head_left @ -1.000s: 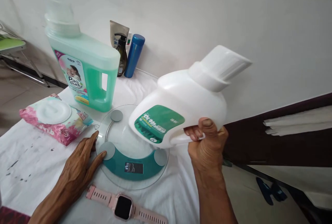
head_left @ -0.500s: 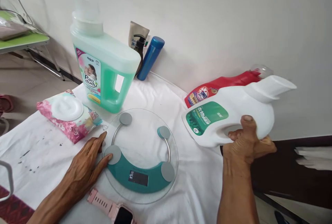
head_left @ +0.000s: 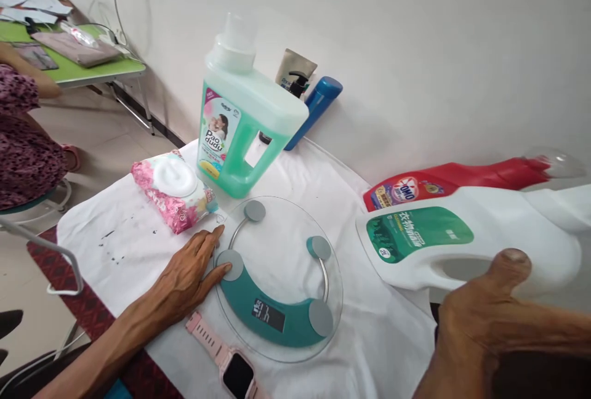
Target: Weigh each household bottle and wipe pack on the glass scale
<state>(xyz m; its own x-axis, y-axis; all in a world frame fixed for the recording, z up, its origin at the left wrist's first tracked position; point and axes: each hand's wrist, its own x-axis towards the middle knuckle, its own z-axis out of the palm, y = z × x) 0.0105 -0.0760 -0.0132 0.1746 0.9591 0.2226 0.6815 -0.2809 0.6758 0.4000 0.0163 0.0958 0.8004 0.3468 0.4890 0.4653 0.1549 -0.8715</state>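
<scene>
One white jug (head_left: 466, 245) now right of scale (head_left: 277, 245) (right hand (head_left: 484, 313) on handle)

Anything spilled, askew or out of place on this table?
Dark specks stain the white cloth near the wipes pack. The red bottle lies on its side by the wall, and the right hand holds the white bottle sideways too. No spilled liquid shows. The left hand rests on the scale.

Head camera looks down, near the table (head_left: 115, 245)
</scene>
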